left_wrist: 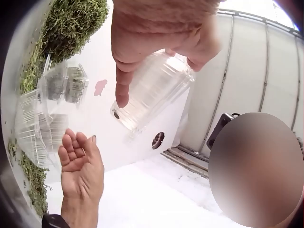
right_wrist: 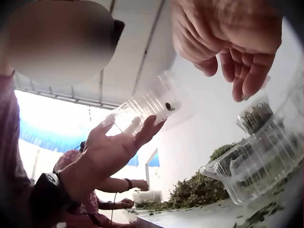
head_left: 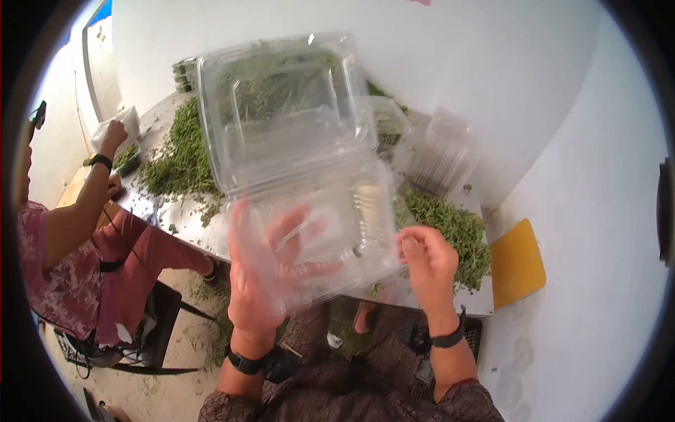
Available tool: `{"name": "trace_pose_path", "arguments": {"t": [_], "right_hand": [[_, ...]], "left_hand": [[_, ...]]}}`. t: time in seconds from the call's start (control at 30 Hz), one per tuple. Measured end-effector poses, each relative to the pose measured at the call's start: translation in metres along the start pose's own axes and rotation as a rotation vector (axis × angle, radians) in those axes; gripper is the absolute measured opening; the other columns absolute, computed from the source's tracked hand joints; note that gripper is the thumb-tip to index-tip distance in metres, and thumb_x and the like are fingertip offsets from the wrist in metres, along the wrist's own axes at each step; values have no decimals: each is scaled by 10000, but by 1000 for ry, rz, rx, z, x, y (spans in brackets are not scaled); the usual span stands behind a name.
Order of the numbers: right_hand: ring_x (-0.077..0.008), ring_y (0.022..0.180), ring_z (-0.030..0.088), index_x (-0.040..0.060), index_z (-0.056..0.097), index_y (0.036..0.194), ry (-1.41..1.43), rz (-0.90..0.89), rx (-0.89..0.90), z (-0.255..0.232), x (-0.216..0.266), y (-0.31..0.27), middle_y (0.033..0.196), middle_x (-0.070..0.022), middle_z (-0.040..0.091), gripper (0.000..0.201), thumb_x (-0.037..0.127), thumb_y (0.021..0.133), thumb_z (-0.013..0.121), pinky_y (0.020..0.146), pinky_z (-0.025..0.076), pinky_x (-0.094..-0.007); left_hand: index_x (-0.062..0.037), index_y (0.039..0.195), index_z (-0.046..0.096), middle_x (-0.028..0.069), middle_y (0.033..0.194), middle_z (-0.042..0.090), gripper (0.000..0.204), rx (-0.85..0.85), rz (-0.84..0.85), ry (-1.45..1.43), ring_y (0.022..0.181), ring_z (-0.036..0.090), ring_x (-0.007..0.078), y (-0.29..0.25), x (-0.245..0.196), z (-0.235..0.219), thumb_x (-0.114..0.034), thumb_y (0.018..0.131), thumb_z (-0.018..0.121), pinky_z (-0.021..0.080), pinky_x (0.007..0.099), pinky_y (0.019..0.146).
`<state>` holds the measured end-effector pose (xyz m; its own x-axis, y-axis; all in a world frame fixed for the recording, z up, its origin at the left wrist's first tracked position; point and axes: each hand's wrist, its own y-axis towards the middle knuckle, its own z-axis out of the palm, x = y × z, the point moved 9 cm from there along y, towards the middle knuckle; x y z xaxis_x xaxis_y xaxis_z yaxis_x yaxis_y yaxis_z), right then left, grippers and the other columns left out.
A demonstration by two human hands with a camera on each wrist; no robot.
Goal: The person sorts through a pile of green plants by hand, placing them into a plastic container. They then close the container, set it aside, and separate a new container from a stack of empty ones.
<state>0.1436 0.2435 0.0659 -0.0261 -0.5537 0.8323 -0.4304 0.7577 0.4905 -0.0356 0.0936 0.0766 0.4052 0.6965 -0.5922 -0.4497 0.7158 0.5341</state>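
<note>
A clear plastic clamshell container (head_left: pixel 365 235) is held up above the table, its lid raised and tilted back. My left hand (head_left: pixel 247 299) grips it from the left side, with the fingers spread behind the base and showing through the plastic. A small dark speck shows on the container in both wrist views. My right hand (head_left: pixel 432 264) is near the container's right edge in the head view. In the left wrist view the right hand (left_wrist: pixel 81 175) stands apart from the container, palm up, fingers loosely bent and holding nothing.
Heaps of leafy green sprigs (head_left: pixel 176 151) cover parts of the metal table (head_left: pixel 191 240). More sprigs (head_left: pixel 453 235) lie at the right, beside stacked clear containers (head_left: pixel 443 151). Another person (head_left: pixel 70 260) sits at the left. A yellow chair back (head_left: pixel 519 264) stands by the right wall.
</note>
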Motion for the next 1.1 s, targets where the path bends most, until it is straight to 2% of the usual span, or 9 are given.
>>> {"name": "trace_pose_path", "arguments": {"t": [0.1, 0.17, 0.37, 0.6, 0.7, 0.77, 0.83, 0.93, 1.1], "right_hand": [[-213, 791, 679, -1, 638, 1047, -251, -285, -153, -20, 50, -15, 1007, -164, 681, 217, 70, 843, 661, 672, 546, -311], [-267, 961, 662, 29, 647, 1089, -540, -646, -125, -10, 103, -32, 1167, -149, 643, 326, 119, 785, 720, 836, 535, -389], [-263, 1174, 557, 54, 643, 1147, -708, -779, 171, 22, 106, -52, 1231, -109, 622, 366, 113, 790, 700, 1079, 357, -476], [-217, 1015, 595, 31, 660, 1009, -796, -718, 60, 16, 85, -48, 996, -65, 646, 251, 66, 764, 696, 1023, 398, -485], [-235, 1004, 599, 39, 664, 1001, -796, -648, 43, 13, 81, -49, 1029, -71, 647, 286, 67, 720, 707, 1018, 398, -482], [-239, 1011, 598, 44, 666, 1002, -806, -630, 32, 9, 80, -53, 1043, -74, 646, 306, 65, 700, 710, 1010, 403, -485], [-243, 1018, 597, 49, 668, 1002, -816, -612, 23, 6, 73, -60, 1058, -77, 644, 325, 64, 680, 714, 1003, 408, -488], [-327, 1021, 624, 49, 677, 1048, -419, -480, 12, -11, 52, -67, 1114, -141, 644, 352, 74, 704, 746, 916, 479, -470], [-291, 956, 669, 32, 659, 1150, -25, -268, -259, -62, 14, -88, 1067, -128, 671, 347, -11, 812, 724, 830, 530, -387]], "left_hand": [[-249, 1540, -18, 309, 1466, 291, 979, -5, -13, 9, 1324, 380, 493, 2, 6, -2, -505, 874, 651, 487, 682, 887], [-246, 1542, -6, 306, 1461, 301, 971, -35, -29, 26, 1316, 395, 487, 3, 11, -2, -503, 876, 651, 498, 669, 880], [-232, 1551, 29, 279, 1468, 313, 981, -37, -134, 37, 1316, 408, 466, 3, 34, 8, -508, 859, 667, 496, 638, 904], [-220, 1552, 3, 282, 1470, 310, 977, 90, -108, 155, 1334, 387, 449, -4, 47, 36, -501, 877, 652, 512, 605, 903], [-128, 1553, -20, 271, 1479, 307, 1007, 158, -83, 247, 1353, 379, 401, -10, 48, 49, -463, 887, 656, 444, 532, 1014], [-18, 1537, -40, 264, 1488, 302, 1034, 381, -31, 655, 1363, 372, 348, -21, 57, 60, -414, 888, 661, 347, 447, 1097], [61, 1500, 202, 313, 1511, 274, 900, 439, 84, 802, 1409, 319, 406, -24, 46, 87, -291, 856, 723, 282, 430, 1132], [59, 1480, 257, 378, 1493, 236, 866, 560, 203, 868, 1386, 290, 513, -33, 48, 112, -310, 850, 723, 299, 462, 1120], [59, 1482, 264, 382, 1518, 182, 824, 547, 335, 956, 1402, 288, 488, -37, 41, 98, -438, 917, 599, 301, 494, 1108]]}}
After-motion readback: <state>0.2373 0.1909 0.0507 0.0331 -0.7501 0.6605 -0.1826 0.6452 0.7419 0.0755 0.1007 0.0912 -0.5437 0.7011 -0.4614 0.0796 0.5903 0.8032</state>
